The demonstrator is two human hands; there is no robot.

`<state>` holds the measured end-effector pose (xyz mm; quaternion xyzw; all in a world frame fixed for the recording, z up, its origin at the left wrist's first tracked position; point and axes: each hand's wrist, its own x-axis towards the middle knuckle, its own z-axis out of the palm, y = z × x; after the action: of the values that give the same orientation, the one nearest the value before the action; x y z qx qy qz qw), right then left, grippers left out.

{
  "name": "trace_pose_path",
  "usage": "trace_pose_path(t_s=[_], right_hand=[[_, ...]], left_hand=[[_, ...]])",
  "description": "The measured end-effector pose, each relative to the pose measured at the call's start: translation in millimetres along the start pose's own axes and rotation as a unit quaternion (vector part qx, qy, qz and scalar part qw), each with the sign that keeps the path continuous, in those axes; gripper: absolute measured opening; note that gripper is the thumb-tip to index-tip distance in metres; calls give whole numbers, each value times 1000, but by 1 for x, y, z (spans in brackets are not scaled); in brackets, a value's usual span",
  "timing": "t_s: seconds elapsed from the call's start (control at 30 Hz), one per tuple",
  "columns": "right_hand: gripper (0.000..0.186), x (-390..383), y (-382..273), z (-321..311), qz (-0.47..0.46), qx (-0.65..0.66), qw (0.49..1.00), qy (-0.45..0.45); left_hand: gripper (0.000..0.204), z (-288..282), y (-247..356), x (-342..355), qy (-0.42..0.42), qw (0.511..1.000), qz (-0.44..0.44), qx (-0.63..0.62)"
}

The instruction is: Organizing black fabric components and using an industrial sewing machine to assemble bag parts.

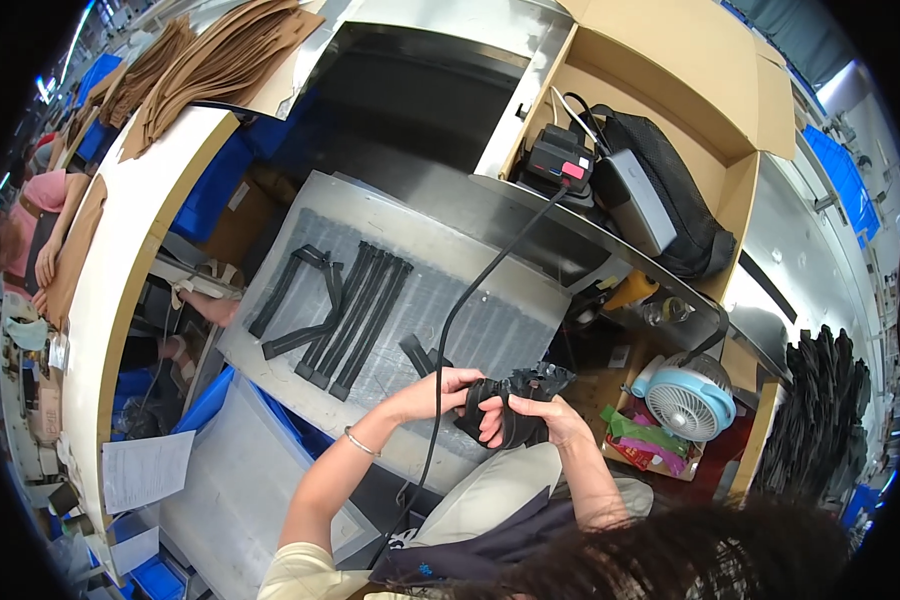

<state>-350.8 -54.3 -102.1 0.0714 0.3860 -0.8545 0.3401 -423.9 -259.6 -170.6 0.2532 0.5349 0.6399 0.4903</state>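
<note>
"How was the left arm [332, 485] held?"

"It was bent at the elbow, the forearm being slanted up and to the right; the left wrist [368, 436] was held nearly straight; the left hand [425, 396] was curled in a grip, its upper fingers being stretched toward the other hand."

"And the right?"

"The right forearm [592, 485] was tilted up and to the left, its lower end being covered by hair [730, 555]; the right hand [550, 415] was likewise bent in a grip, its thumb being laid on top; both hands were held close together; whose fingertips were seen between them could not be told."
</note>
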Motion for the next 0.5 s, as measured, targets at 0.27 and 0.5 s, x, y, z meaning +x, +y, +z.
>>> trace_pose_path(t_s=[0.27,0.5], right_hand=[[29,-10,3,7,68,-80,986,127],[31,-18,27,-49,138,63,988,24]], left_hand=[[47,23,10,-29,59,993,-4,-105],[27,37,-43,-15,107,977,69,-170]])
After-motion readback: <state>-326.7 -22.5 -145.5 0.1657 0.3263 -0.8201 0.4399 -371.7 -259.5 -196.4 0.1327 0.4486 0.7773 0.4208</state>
